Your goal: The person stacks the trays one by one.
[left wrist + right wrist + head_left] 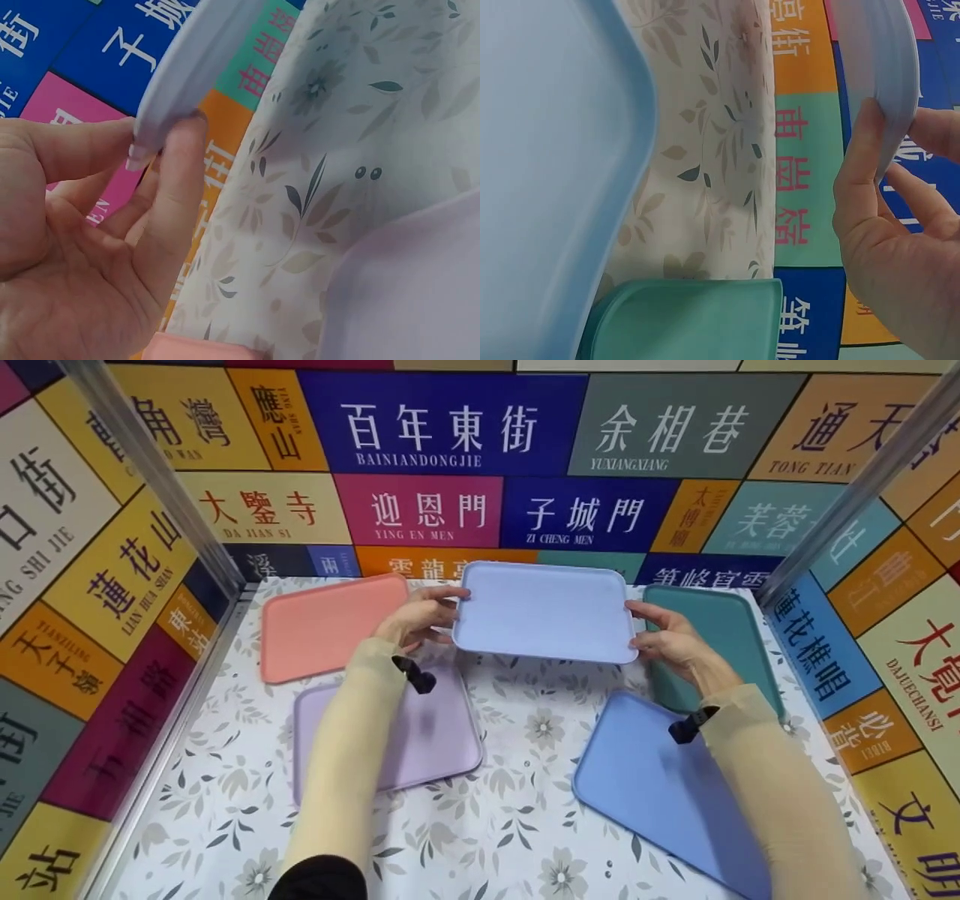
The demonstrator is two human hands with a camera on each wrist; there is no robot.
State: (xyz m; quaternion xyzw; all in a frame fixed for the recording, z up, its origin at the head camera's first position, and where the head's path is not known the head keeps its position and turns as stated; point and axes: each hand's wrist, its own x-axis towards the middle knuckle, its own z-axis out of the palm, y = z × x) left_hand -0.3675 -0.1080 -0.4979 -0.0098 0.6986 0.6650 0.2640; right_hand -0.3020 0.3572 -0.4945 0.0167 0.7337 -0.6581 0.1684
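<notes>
Raised above the far part of the table is a pale blue tray (544, 611), held level between both hands. My left hand (420, 616) pinches its left edge, thumb and fingers on either side of the rim, as the left wrist view also shows. On the opposite short edge my right hand (671, 641) grips the rim the same way, seen close in the right wrist view. Below my left forearm lies a lilac tray (442, 727), partly hidden by the sleeve. A darker blue tray (645, 780) lies under my right forearm.
A coral tray (322, 622) lies at the back left and a green tray (697, 637) at the back right, beside the darker blue one. The floral tabletop (517, 810) is bounded by walls (420, 510) of colourful Chinese signs on the back and both sides.
</notes>
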